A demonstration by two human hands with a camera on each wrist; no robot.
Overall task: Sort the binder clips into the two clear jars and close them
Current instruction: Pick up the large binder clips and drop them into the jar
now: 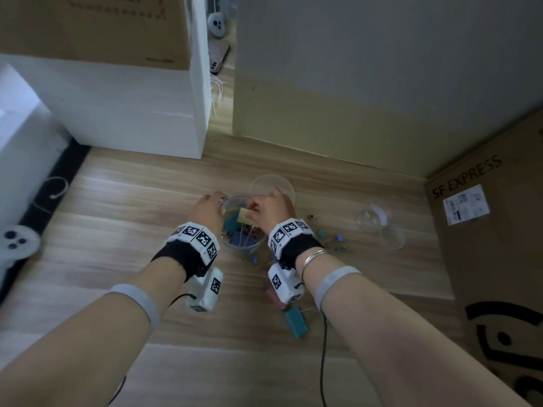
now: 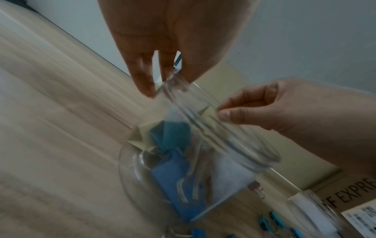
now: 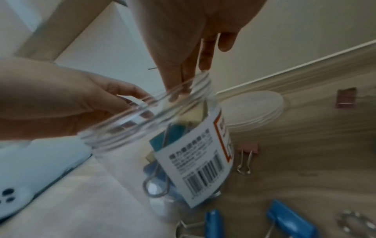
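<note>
A clear labelled jar (image 1: 241,243) stands on the wooden floor with blue, teal and yellow clips inside. My left hand (image 1: 209,207) grips its rim from the left, fingers curled over the edge (image 2: 146,83). My right hand (image 1: 266,204) pinches a pale yellow binder clip (image 1: 246,216) at the jar mouth; in the left wrist view the yellow binder clip (image 2: 210,116) sits just inside the rim. The jar's lid (image 1: 271,185) lies flat just behind. A second clear jar (image 1: 370,220) lies on its side to the right.
Small blue clips (image 1: 338,239) are scattered right of the jar; a big teal clip (image 1: 296,318) and a pink clip (image 1: 274,296) lie nearer me. A cardboard box (image 1: 493,245) stands right, a white cabinet (image 1: 132,113) back left, a white controller (image 1: 16,243) far left.
</note>
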